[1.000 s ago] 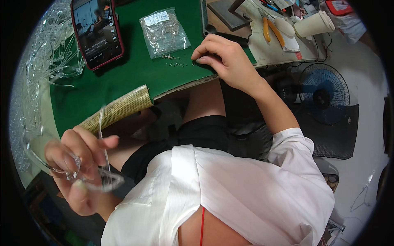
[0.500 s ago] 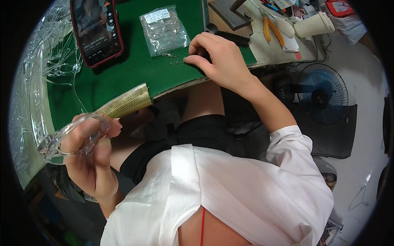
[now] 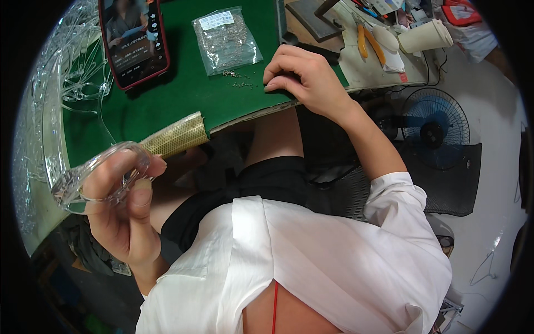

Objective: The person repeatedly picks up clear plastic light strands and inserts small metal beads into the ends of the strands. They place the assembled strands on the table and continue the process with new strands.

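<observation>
My left hand [image 3: 125, 217] is closed, its thumb pressed toward the fingers, on a clear plastic loop [image 3: 78, 186] at the table's left front edge. The loop's exact kind is hard to tell. Just beyond those fingers, a gold, scale-patterned roll [image 3: 178, 135] lies along the table edge. My right hand [image 3: 308, 80] rests low over the green mat [image 3: 167, 106], thumb and forefinger pinched together; whatever sits between them is too small to make out. Left of that hand, tiny metallic pieces [image 3: 239, 80] are scattered below a clear bag [image 3: 228, 44] of similar small pieces.
A red-cased phone [image 3: 136, 44] stands at the back left. Tangled clear plastic strips [image 3: 44, 122] heap along the left side. At the right lie a metal block [image 3: 314, 19], orange-handled pliers [image 3: 371, 44] and a pale cup [image 3: 425, 36]. A fan [image 3: 435, 128] stands on the floor.
My right hand has drawn back a little to the right, away from the scattered pieces, its thumb and forefinger still pinched. The left hand keeps hold of the clear loop, turned slightly.
</observation>
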Motion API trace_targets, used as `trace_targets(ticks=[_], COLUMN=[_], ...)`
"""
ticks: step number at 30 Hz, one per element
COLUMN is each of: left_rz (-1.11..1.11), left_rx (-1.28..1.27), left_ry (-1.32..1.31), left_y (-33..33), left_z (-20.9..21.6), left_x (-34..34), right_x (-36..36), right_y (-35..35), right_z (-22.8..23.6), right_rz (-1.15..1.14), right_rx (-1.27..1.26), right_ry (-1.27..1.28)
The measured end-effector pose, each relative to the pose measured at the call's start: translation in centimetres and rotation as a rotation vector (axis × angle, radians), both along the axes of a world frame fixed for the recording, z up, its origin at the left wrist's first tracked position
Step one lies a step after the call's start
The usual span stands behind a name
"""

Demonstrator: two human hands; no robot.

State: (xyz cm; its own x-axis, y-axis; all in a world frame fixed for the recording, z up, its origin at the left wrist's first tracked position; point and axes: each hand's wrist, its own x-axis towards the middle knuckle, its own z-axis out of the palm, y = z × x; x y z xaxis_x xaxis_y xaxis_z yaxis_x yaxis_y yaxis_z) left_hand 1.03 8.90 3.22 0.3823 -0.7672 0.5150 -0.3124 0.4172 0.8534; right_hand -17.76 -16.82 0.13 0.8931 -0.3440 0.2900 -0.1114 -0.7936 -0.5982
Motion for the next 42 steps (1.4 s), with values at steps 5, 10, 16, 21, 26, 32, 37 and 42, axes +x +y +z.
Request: trace_targets(ticks=[5, 10, 16, 21, 26, 32, 37, 42], left_rz=[-0.006, -0.048, -0.137, -0.183, -0.248, -0.256, -0.24, -0.239], left_rx=[-0.062, -0.085, -0.111, 0.008, 0.004, 0.007, 0.003, 0.021], left_ry=[-0.016, -0.144, -0.358, -0.241, -0.221, -0.246, -0.242, -0.244], left_y=[-0.3, -1.4, -6.5, -9.4, -10.2, -10.3, -10.2, -10.1], left_z=[-0.5, -0.1, 0.8, -1.2, -1.1, -1.3, -1.5, -1.4], left_x=[-0.1, -0.2, -1.0, -2.9, -4.5, -4.6, -4.5, -4.3], right_x=[0.1, 0.6, -0.1, -0.6, -0.6, -0.5, -0.4, -0.4], right_y=[0.2, 0.8, -0.4, 0.3, 2.1, 2.2, 2.1, 1.8], right_z=[-0.7, -0.6, 0.0, 6.2, 9.9, 9.8, 9.9, 9.7], right_rz=[-0.024, -0.009, -0.034, 0.103, 0.207, 0.195, 0.2, 0.23], right_rx=[-0.052, -0.25, -0.07, 0.158, -0.285, -0.333, -0.313, -0.215], right_ry=[-0.002, 0.012, -0.016, -0.387, -0.41, -0.397, -0.376, -0.388])
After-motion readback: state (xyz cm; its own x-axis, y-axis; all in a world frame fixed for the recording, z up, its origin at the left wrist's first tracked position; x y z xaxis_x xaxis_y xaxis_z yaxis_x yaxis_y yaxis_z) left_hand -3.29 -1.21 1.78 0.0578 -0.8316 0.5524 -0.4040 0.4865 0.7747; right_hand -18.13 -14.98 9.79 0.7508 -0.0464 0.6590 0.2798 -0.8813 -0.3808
